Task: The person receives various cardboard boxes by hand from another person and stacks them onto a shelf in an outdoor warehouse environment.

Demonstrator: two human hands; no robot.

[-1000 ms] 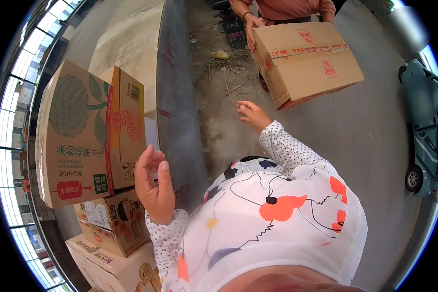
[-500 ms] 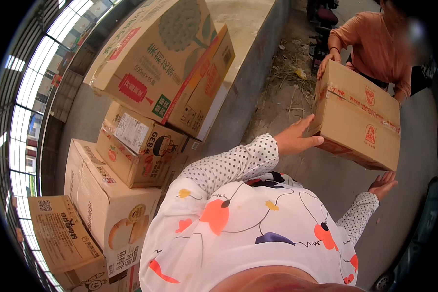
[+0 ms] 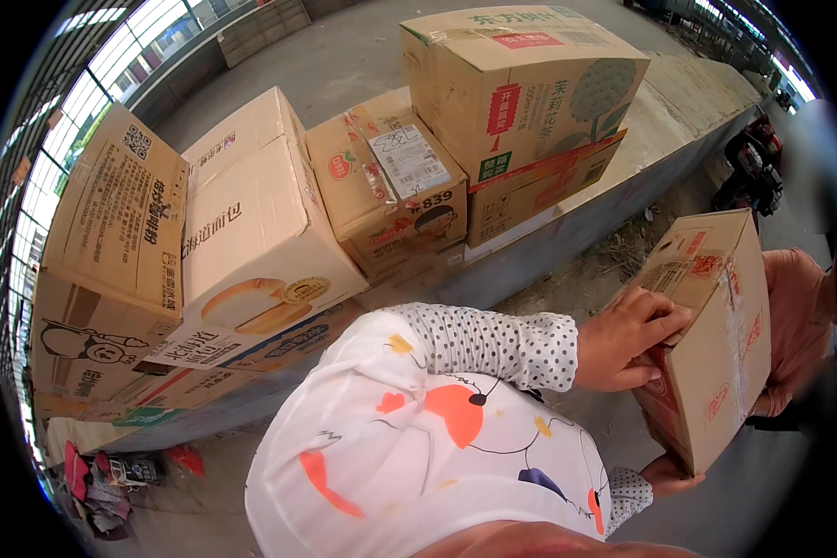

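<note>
A brown cardboard box [image 3: 725, 372] with red print and a clear tape strip hangs tilted at the right, off the ground. My left hand [image 3: 628, 342] is against its near upper edge, fingers bent over the side. Beneath its lower corner, my right hand [image 3: 670, 476] supports it from below; part of that hand is hidden. A co-worker in an orange top [image 3: 795, 307] stands on the far side, one hand [image 3: 772, 400] at the box's edge.
To the left, a concrete ledge [image 3: 688, 102] carries several stacked cartons, among them a large flower-print box [image 3: 530, 93], a bread-print box [image 3: 251, 214] and a tilted carton [image 3: 102, 232]. A parked scooter [image 3: 753, 167] stands beyond; bags [image 3: 102, 488] lie at lower left.
The view has turned left. My hands, apart from or barely at the box before, now hold it. The box has come closer and tilted, with the co-worker still at its far side.
</note>
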